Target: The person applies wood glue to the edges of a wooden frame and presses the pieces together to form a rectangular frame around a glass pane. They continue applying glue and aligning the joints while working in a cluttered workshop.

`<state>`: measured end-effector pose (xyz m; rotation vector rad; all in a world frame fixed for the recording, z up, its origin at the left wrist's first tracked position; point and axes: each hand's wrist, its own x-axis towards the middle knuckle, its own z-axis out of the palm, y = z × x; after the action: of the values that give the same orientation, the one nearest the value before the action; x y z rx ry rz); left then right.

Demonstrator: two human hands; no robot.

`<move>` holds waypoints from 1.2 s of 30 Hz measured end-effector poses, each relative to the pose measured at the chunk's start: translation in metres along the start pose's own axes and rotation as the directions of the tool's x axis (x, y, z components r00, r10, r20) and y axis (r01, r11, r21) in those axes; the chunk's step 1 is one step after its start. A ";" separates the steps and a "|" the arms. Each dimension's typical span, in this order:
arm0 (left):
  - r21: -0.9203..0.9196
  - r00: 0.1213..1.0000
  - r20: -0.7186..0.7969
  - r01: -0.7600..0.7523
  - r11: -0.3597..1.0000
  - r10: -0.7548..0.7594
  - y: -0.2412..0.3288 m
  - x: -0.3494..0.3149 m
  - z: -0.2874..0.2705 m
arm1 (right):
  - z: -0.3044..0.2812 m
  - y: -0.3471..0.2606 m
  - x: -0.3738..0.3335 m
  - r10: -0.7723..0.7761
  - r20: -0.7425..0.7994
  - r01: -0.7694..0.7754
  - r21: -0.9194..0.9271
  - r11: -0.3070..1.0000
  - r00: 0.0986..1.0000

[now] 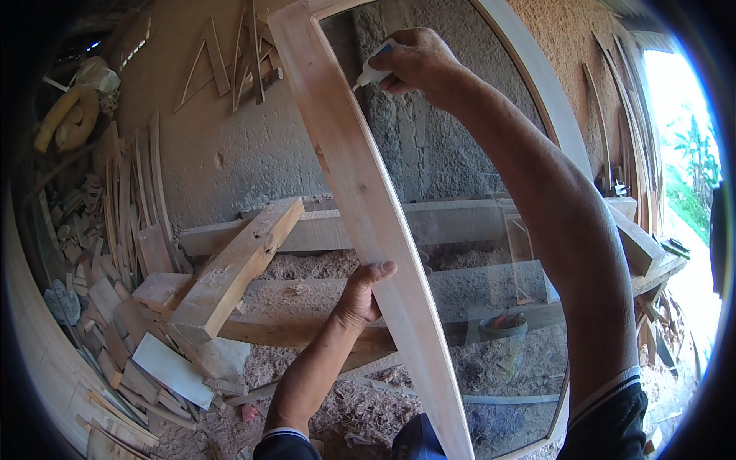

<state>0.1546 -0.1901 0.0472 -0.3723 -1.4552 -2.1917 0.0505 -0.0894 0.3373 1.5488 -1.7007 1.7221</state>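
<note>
A wooden frame with a glass pane (460,176) stands tilted in front of me. My left hand (364,291) is wrapped round the edge of its left wooden stile (360,184), thumb on the front face. Up near the top, my right hand (422,65) grips a small white squeeze bottle (373,73). The bottle's narrow nozzle points down and left, close to the inner edge where glass and wood meet. Whether the tip touches the wood I cannot tell. The fingers of my left hand behind the stile are hidden.
Behind the frame lie thick timber beams (307,230), with a squared block (238,268) across them. Wood offcuts (115,337) pile up at the left. Shavings (368,406) cover the floor. Thin strips (625,115) lean on the right wall beside a bright opening.
</note>
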 end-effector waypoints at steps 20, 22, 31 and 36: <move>0.012 0.998 -0.062 0.016 1.000 -0.016 0.007 -0.004 0.009 | -0.018 0.042 -0.110 0.066 0.060 -0.068 0.046 0.997 0.996; 0.004 0.998 -0.054 0.016 1.000 -0.016 0.007 -0.003 0.010 | -0.019 0.047 -0.121 0.087 0.057 -0.089 0.030 0.996 0.995; -0.013 0.999 -0.034 -0.013 1.000 0.013 0.005 -0.003 0.007 | -0.026 0.069 -0.179 0.160 0.075 -0.169 0.131 0.977 0.984; -0.053 0.999 -0.054 -0.002 0.999 -0.001 0.003 -0.004 0.004 | -0.042 0.080 -0.216 0.304 0.103 -0.320 0.239 0.917 0.947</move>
<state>0.1595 -0.1867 0.0496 -0.3293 -1.3702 -2.2264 0.0522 0.0246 0.1329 1.5096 -1.9081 2.1439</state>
